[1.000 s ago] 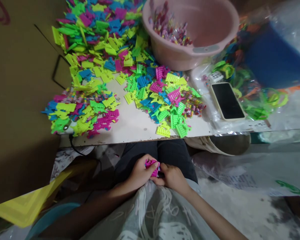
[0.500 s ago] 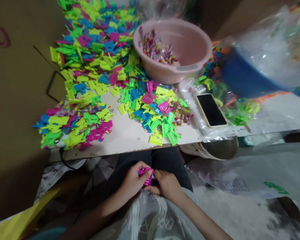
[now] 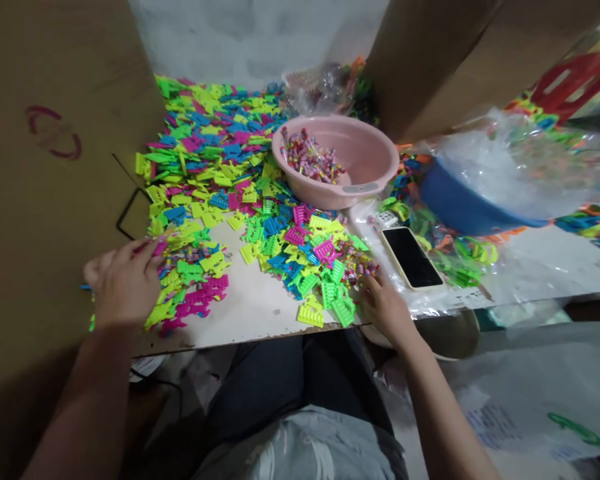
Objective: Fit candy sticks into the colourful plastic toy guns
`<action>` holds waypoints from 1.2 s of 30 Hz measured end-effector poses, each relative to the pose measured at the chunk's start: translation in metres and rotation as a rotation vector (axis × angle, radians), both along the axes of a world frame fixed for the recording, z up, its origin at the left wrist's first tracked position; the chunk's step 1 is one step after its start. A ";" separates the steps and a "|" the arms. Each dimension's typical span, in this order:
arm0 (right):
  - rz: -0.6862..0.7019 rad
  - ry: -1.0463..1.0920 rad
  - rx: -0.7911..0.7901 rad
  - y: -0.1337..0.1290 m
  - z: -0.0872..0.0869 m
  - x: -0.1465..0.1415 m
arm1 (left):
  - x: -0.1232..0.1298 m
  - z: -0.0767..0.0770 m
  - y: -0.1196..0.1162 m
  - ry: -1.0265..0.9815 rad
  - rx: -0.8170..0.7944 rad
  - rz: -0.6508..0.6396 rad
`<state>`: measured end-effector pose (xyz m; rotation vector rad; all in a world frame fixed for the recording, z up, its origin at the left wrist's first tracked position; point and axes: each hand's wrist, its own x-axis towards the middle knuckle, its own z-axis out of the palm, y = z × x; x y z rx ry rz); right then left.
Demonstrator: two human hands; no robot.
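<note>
My left hand point(image 3: 127, 283) is over the left pile of small plastic pieces, its fingertips at a pink piece point(image 3: 159, 247); whether it grips that piece is unclear. Magenta pieces point(image 3: 200, 299) lie just right of it. My right hand point(image 3: 386, 303) reaches to the table's front edge, fingertips at small patterned pieces point(image 3: 363, 269) beside the middle pile; its fingers are curled and partly hidden. Green comb-like pieces point(image 3: 337, 293) and a yellow one point(image 3: 311, 313) lie left of that hand.
A pink basin point(image 3: 335, 193) holds more small patterned pieces. A phone point(image 3: 413, 258) lies on plastic wrap right of the middle pile. Farther right is a blue basin point(image 3: 470, 203) under clear bags. Cardboard boxes point(image 3: 55, 200) flank the large heap point(image 3: 215, 140).
My hands have parted from above my lap, left to the left pile and right to the middle pile's right side. The magenta piece between them is no longer there. The view has tilted up.
</note>
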<state>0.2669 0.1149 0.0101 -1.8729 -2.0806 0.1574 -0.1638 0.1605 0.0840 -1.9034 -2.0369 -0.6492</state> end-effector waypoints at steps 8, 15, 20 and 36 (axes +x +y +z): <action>-0.124 -0.188 -0.102 -0.002 0.007 -0.011 | 0.045 -0.028 -0.020 -0.151 0.043 -0.136; -0.220 -0.139 -0.048 -0.003 0.002 -0.012 | 0.173 -0.056 -0.057 -0.342 -0.460 -0.709; -0.216 0.276 0.062 -0.010 -0.004 0.000 | 0.189 -0.069 -0.058 -0.311 -0.539 -0.672; 0.074 1.343 -0.541 -0.076 0.020 -0.057 | 0.165 -0.069 -0.066 -0.619 -0.609 -0.781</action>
